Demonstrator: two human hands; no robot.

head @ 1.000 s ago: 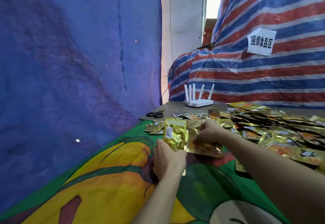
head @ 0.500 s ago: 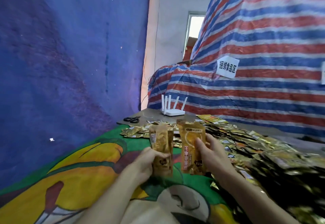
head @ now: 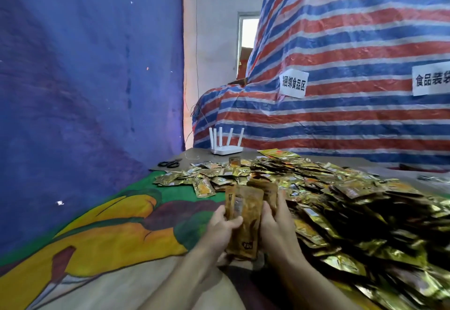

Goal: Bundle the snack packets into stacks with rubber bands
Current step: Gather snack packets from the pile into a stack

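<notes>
On your far left hangs a blue tarp (head: 73, 90), and below it a printed cloth (head: 109, 231) in green, yellow and orange covers the near part of the table. Past the cloth's far edge, black scissors (head: 169, 163) lie on the bare grey tabletop (head: 341, 161). To their right stands a white router (head: 225, 147) with four upright antennas.

Your left hand (head: 221, 227) grips a small stack of gold snack packets (head: 243, 222) held upright above the cloth. Its thumb lies across the front packet and its fingers curl round the left edge. The print on these packets is blurred, and the dark mark near the bottom cannot be read. Your right hand (head: 277, 222) clasps the same stack from its right side.

Just right of your hands, a large loose pile of packets (head: 341, 200) spreads across the table to the frame's edge. Its labels are too small or blurred to read.

Behind the table rises a red, white and blue striped tarp (head: 353, 41). A white paper sign (head: 293, 86) on it reads "捆绑食品区". Farther right, a second sign (head: 432, 80) shows "食品装袋" before the frame's edge cuts it off.
</notes>
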